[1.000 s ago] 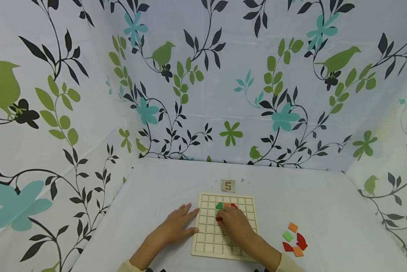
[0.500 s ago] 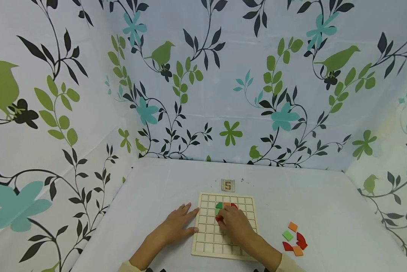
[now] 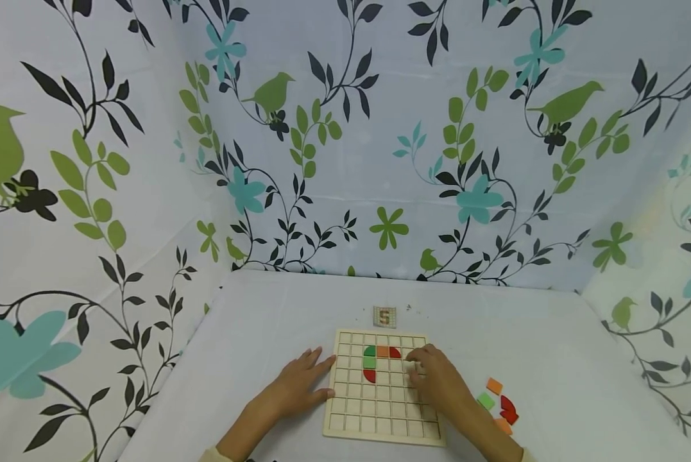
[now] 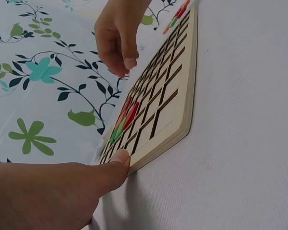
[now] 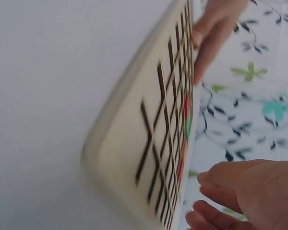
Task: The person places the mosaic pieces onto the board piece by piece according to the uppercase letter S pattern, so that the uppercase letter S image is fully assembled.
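A pale wooden grid board (image 3: 382, 425) lies flat before me. Five cells in its upper middle hold tiles: a dark green quarter-round (image 3: 369, 351), an orange square (image 3: 382, 351), a red quarter-round (image 3: 394, 352), a light green square (image 3: 369, 363) and, below that, another red quarter-round (image 3: 369, 375). My left hand (image 3: 299, 385) rests at the board's left edge, fingers spread; in the left wrist view its thumb (image 4: 119, 157) touches the rim. Over the board's right side hovers my right hand (image 3: 440, 382), fingers loosely bent, nothing between them.
Right of the board lie several loose tiles, among them an orange square (image 3: 494, 385), a light green square (image 3: 486, 401) and red pieces (image 3: 508, 405). A small pattern card (image 3: 384, 317) showing an S-like figure sits behind the board. Patterned cloth (image 3: 345, 160) hangs around the white table (image 3: 253, 333).
My right hand has let go of the lower red quarter-round, now lying in its cell, and moved right across the board. The left hand stays at the left edge.
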Available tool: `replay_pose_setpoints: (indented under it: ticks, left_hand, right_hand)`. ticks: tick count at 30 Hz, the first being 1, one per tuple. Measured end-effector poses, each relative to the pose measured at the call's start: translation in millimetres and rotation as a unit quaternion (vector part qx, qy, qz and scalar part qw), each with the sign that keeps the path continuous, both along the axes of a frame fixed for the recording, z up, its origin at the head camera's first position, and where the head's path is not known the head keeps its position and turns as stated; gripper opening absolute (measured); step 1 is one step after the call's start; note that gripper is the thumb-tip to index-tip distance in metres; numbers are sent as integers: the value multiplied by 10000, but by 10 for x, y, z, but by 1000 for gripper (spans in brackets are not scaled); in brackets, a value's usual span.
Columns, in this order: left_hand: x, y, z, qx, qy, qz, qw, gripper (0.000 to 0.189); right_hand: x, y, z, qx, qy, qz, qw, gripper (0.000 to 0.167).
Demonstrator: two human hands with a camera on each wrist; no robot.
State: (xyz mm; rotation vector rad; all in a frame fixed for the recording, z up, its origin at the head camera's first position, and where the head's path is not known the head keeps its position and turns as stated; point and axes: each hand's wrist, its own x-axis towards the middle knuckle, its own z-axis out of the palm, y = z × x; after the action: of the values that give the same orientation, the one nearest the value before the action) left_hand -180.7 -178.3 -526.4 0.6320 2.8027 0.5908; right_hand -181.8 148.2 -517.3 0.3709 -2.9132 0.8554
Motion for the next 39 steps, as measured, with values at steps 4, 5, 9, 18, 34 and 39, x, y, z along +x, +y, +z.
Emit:
replay_pose_setpoints:
  ticks: [4, 5, 9, 18, 34, 39]
  left_hand:
    - [18, -17, 29, 22, -10, 24, 10000, 74]
    - [18, -22, 34, 13, 6, 20, 10000, 74]
    - [17, -36, 33, 31, 0, 23, 10000, 74]
    - [22, -35, -10, 15, -21, -2, 10000, 74]
    - [-5, -16, -14, -16, -15, -35, 10000, 74]
    - [-8, -16, -23, -12, 1, -49, 10000, 74]
  right_hand:
    - [-24, 414, 80, 53, -224, -512, 9984, 22]
    - [-34, 526, 106, 103, -273, -617, 9977, 23]
    - [-70, 974, 208, 379, -643, -896, 9932, 27]
    - [-85, 1432, 140, 398, -1642, -709, 9831, 17]
    - [-65, 1462, 92, 117, -1590, -651, 9851, 14]
    - [-55, 1437, 80, 92, -1423, -633, 9877, 16]
